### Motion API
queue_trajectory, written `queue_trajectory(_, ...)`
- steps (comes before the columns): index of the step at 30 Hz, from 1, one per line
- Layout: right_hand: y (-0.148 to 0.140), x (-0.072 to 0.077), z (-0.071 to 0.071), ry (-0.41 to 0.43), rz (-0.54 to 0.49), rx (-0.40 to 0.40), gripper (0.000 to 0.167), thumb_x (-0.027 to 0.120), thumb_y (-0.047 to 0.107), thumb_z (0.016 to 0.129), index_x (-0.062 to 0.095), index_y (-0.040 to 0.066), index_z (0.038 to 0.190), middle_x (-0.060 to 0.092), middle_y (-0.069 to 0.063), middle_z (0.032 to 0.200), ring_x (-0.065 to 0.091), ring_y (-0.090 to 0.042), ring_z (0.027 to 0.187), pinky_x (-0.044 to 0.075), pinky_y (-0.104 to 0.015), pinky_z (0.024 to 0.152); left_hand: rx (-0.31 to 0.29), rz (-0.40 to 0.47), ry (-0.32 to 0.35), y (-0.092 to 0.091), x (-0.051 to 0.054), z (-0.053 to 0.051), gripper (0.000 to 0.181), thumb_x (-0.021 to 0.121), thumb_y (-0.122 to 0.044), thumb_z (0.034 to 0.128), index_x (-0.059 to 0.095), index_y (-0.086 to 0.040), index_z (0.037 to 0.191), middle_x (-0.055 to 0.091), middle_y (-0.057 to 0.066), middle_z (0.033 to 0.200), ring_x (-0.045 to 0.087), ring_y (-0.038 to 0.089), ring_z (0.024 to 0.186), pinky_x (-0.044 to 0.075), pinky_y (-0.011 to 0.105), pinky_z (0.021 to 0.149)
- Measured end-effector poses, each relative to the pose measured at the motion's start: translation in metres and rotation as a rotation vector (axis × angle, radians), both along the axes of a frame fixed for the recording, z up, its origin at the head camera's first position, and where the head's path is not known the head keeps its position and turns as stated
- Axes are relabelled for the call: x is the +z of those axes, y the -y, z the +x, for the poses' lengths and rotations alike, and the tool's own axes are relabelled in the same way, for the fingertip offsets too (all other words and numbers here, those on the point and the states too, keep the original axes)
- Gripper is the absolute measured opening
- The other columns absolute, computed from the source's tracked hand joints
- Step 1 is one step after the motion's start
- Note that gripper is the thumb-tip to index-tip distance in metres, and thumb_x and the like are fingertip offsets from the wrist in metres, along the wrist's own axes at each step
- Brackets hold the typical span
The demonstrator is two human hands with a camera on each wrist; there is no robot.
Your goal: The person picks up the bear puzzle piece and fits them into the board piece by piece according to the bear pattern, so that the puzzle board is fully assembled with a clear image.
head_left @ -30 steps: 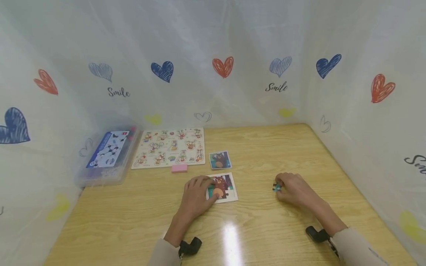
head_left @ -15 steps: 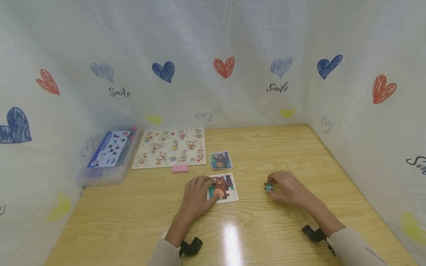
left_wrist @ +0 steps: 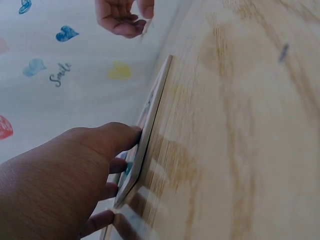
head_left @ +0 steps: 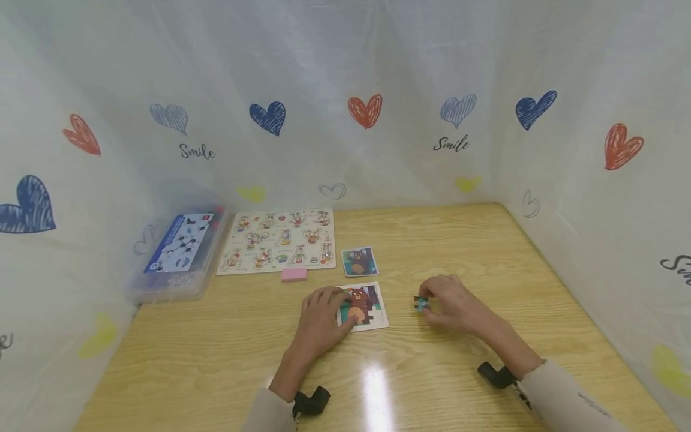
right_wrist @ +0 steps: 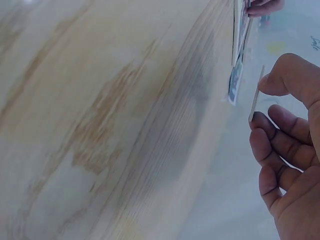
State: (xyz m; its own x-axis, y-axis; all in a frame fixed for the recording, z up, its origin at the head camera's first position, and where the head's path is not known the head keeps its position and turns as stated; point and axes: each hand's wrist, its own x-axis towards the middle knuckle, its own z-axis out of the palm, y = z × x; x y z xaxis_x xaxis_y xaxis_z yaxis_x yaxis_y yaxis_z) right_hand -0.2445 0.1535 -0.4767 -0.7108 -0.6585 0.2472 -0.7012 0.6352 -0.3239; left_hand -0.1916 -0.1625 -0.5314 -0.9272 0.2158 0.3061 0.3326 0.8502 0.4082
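Note:
My left hand point(head_left: 320, 318) rests on the left part of a small bear jigsaw puzzle point(head_left: 360, 305) in a white frame. Its thumb and index finger touch the face of the puzzle, which lies flat on the table; the palm hides its left edge. A pale gap shows in the picture's lower right corner. To the right of it, my right hand point(head_left: 452, 304) pinches a teal and brown puzzle piece point(head_left: 421, 303) between thumb and fingers. In the right wrist view the piece point(right_wrist: 257, 95) appears edge-on, apart from the table. Just behind the puzzle lies a matching bear picture card point(head_left: 360, 261).
A pink block point(head_left: 294, 275) lies in front of a wooden board with printed animal figures point(head_left: 278, 240). At the far left sits a clear plastic case point(head_left: 178, 252) with a blue label. White curtains point(head_left: 345, 60) with hearts enclose the wooden table point(head_left: 216, 360).
My right hand has moved left with the puzzle piece, nearer to the puzzle. My left hand has kept its place on the puzzle.

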Motion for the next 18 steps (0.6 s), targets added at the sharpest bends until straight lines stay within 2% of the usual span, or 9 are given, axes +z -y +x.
queue_trajectory(5, 0.004, 0.001, -0.001, -0.029, -0.004, 0.025, 0.018, 0.076, 0.008, 0.077, 0.065, 0.016, 0.090, 0.063, 0.007, 0.090, 0.056, -0.013, 0.086, 0.042, -0.041, 0.083, 0.001, -0.001, -0.006, 0.000, -0.001, -0.001, 0.039, 0.071, -0.045, 0.0901, 0.067, -0.021, 0.121, 0.059, 0.004, 0.129, 0.048, 0.033, 0.126, 0.035, 0.058, 0.103)
queue_trajectory(18, 0.016, 0.004, -0.003, -0.056, -0.004, 0.076, 0.019, 0.077, 0.009, 0.078, 0.064, 0.017, 0.089, 0.062, 0.009, 0.089, 0.055, -0.013, 0.085, 0.042, -0.040, 0.083, 0.006, -0.012, 0.020, 0.001, -0.003, -0.002, 0.041, 0.068, -0.049, 0.0911, 0.067, -0.024, 0.123, 0.058, 0.002, 0.131, 0.047, 0.031, 0.127, 0.034, 0.056, 0.104)
